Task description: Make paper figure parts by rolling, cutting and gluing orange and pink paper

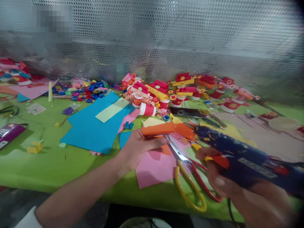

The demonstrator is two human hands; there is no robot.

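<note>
I see left fingers (156, 143) pinched on orange paper (158, 129), which extends right of them. Right fingers (219, 182) curled round blue glue gun (239, 160), front end near paper; contact, can't tell. Scissors (187, 160) between both sets of fingers, over pink sheet (153, 167).

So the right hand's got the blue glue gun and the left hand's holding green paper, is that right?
Only the paper's colour is wrong: the head view shows the left hand holding orange paper, not green. The right hand does hold the blue glue gun.
</note>
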